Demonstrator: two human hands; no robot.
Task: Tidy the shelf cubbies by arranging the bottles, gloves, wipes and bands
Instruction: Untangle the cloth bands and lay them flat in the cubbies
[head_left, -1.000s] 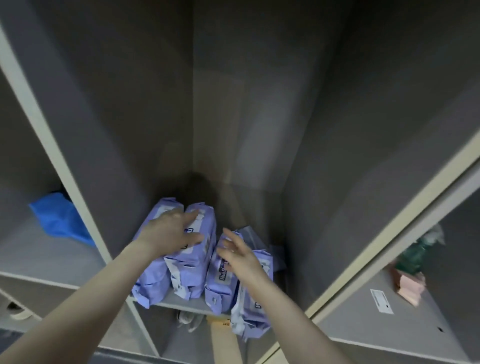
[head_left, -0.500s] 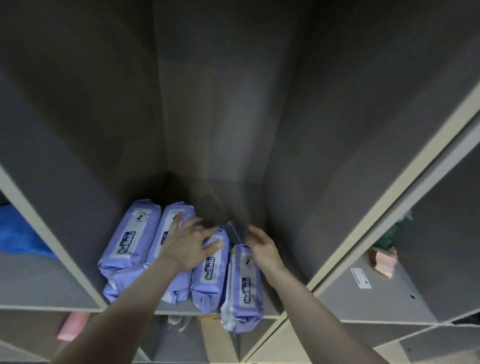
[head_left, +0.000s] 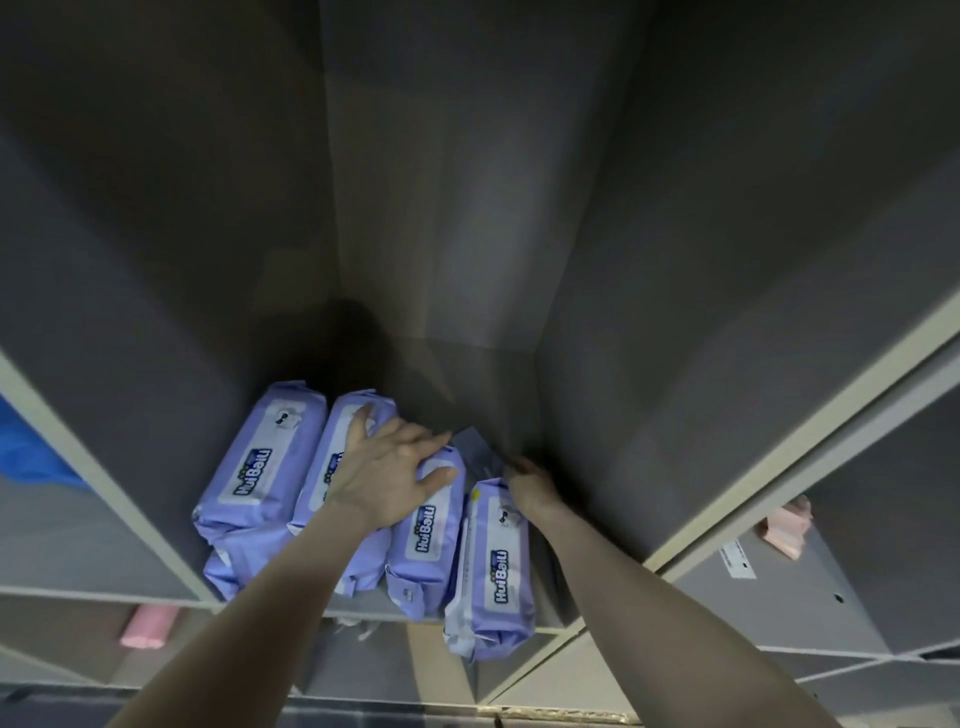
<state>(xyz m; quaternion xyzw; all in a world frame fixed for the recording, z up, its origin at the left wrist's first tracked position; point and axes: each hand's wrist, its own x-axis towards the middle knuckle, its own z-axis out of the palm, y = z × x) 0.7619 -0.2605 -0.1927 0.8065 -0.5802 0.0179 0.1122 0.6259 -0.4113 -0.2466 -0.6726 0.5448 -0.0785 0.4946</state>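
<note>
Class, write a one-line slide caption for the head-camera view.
Left hand presses flat on purple wipe packs in a grey shelf cubby; right hand reaches behind the rightmost pack.

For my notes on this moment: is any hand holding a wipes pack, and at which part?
Neither clearly holds one. The left hand lies flat across the middle packs. The right hand touches the rightmost pack's far end; its grip cannot be told.
</note>
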